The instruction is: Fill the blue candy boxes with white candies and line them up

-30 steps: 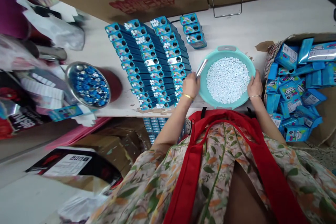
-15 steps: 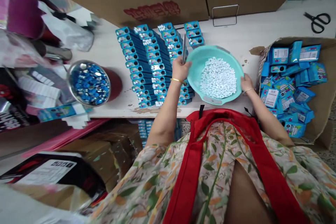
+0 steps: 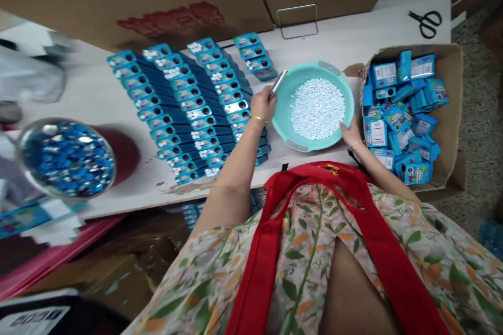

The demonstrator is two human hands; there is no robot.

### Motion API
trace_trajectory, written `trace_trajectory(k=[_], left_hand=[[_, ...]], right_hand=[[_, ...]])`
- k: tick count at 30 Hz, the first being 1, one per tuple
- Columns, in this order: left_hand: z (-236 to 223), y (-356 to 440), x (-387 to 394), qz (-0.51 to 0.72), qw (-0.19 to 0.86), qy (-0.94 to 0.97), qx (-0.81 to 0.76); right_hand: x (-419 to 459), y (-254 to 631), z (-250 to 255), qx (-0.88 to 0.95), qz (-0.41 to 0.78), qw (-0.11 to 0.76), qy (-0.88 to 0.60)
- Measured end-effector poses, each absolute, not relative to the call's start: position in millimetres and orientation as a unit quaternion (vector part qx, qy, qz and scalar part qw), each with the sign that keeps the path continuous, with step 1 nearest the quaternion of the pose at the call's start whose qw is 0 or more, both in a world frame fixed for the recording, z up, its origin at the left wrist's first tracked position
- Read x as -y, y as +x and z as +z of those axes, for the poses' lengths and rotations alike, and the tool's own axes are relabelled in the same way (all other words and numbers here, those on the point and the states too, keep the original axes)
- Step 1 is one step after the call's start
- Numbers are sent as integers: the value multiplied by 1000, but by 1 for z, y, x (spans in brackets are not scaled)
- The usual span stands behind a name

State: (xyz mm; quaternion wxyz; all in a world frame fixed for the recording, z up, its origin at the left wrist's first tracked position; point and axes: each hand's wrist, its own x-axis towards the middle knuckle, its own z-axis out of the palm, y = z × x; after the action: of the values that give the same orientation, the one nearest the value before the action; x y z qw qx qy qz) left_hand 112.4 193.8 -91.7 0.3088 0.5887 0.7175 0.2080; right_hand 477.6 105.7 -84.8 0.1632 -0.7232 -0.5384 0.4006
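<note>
A teal plastic basin [image 3: 288,95] holding many small white tablets [image 3: 317,108] sits on the white table. My left hand [image 3: 262,104] is closed around a shiny metal scoop [image 3: 277,85] at the basin's left rim. My right hand [image 3: 351,132] grips the basin's near right rim. Left of the basin lie rows of small blue boxes [image 3: 188,107], each with a hole in its top; some show white tablets.
A cardboard carton [image 3: 451,94] of loose blue boxes stands at the right. A metal bowl [image 3: 65,159] of blue caps sits on a red stand at the left. Black scissors [image 3: 425,21] and a wire stand [image 3: 297,21] lie at the back.
The view has swung left and the basin now sits further right in frame. The basin, tilted up half a second ago, lies flatter. My left hand still holds the scoop at its rim.
</note>
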Motion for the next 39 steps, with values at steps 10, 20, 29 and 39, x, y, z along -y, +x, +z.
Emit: trace_trajectory(k=[10, 20, 29, 39], left_hand=[[-30, 133, -152, -5, 241, 688, -684], [-22, 183, -115, -228, 314, 699, -601], [-76, 258, -133, -73, 406, 631, -657], [-81, 250, -136, 22, 428, 658, -619]], right_hand=[[-88, 577, 20, 580, 234, 235, -744], [-91, 602, -14, 481, 427, 240, -727], [-78, 578, 41, 457, 345, 417, -706], [-89, 485, 27, 117, 622, 486, -602]])
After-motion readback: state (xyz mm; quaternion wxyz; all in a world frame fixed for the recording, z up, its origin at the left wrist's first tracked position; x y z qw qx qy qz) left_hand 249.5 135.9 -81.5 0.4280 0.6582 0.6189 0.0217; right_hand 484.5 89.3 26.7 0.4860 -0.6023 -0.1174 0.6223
